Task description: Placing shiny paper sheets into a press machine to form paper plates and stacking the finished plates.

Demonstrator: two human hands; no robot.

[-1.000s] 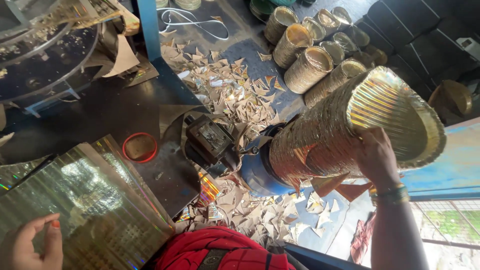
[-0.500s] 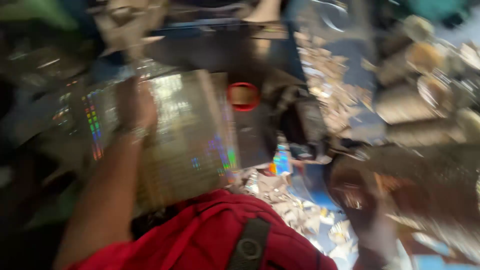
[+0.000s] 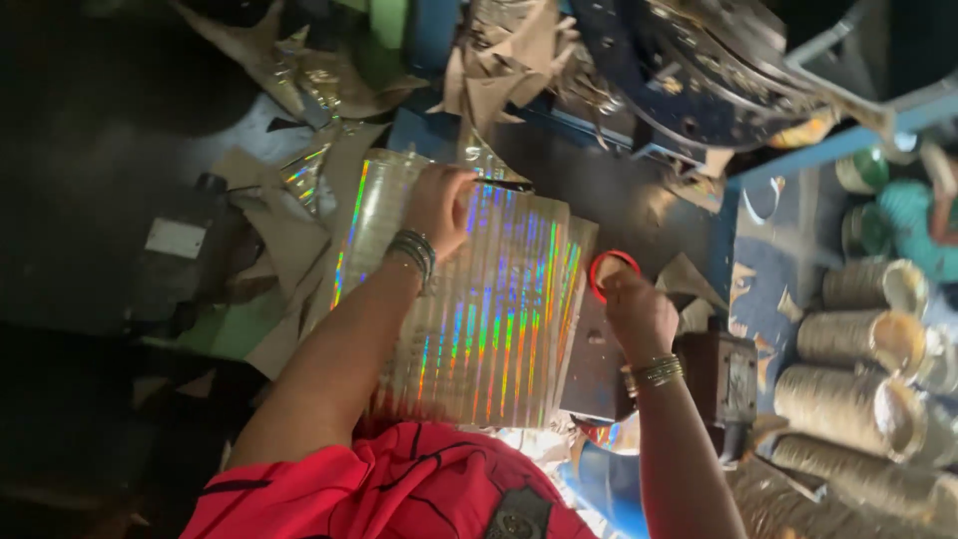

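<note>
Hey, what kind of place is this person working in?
Probably a small workshop making paper plates or cups: shiny foil sheets under both hands, cut scraps lying around, a blue machine, and stacks of finished pieces.

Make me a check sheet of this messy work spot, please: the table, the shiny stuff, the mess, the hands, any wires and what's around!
Surface: dark bench, partly covered.
Job's things: rainbow foil sheets stacked flat; red ring beside them.
Clutter: foil and card scraps piled at the far side.
Grippers: left hand pressing on the stack's far edge; right hand at the ring.
Cables: nothing seen.
Surroundings: blue machine; stacks of gold cups.
</note>
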